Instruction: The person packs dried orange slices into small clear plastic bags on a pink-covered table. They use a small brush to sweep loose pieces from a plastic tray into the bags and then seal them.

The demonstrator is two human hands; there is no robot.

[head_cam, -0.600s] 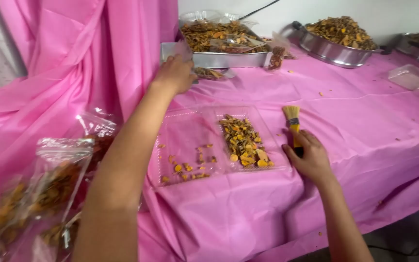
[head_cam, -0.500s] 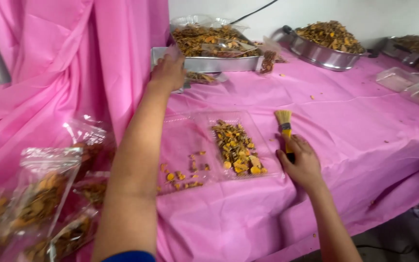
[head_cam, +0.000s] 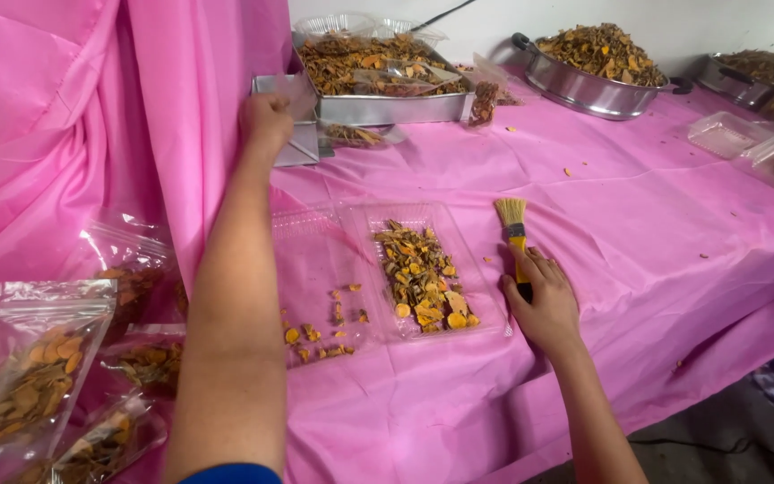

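Note:
My left hand [head_cam: 266,119] reaches far forward and grips a small metal scoop-like tray [head_cam: 287,116] next to a large rectangular metal tray [head_cam: 387,108] of dried orange-brown slices. My right hand [head_cam: 544,300] rests on the pink tablecloth, fingers over the dark handle of a small brush [head_cam: 514,235] with a yellow band and pale bristles. Between my arms lies an open clear plastic clamshell box [head_cam: 378,273]; its right half holds a heap of dried slices, its left half only a few scattered pieces.
Filled clear zip pouches [head_cam: 38,367] of dried slices lie at the left. A round metal pan [head_cam: 597,81] of the same slices stands at the back right, with clear plastic boxes [head_cam: 727,134] beyond. Pink cloth hangs at the left. The table edge drops off at the lower right.
My left hand has stayed at the metal tray at the back. My right hand stays on the brush. The view has shifted slightly.

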